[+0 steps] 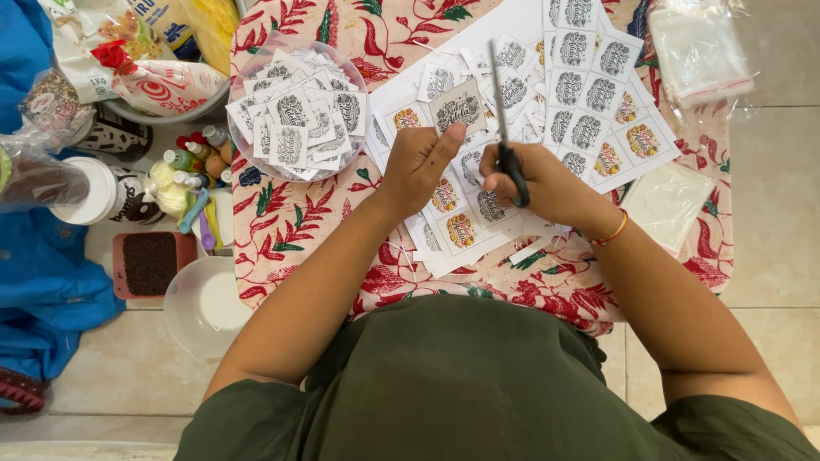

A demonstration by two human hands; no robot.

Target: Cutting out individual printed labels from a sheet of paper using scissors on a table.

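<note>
My left hand [420, 162] pinches a small square printed label [459, 104] by its lower edge, holding it up over the table. My right hand [538, 181] grips black scissors [504, 128], blades pointing away from me and standing just right of the label. Under both hands lie sheets of printed labels [589, 102], some grey, some orange and yellow, partly cut into strips and squares. A clear round bowl [350, 158] at the left holds several cut grey labels.
A floral red and cream cloth [282, 222] covers the small table. Clear plastic bags [699, 51] lie at the right. On the tiled floor at left stand small bottles [192, 162], a white jar [90, 192], a brown tray [152, 265], a plastic tub [205, 307] and snack packets.
</note>
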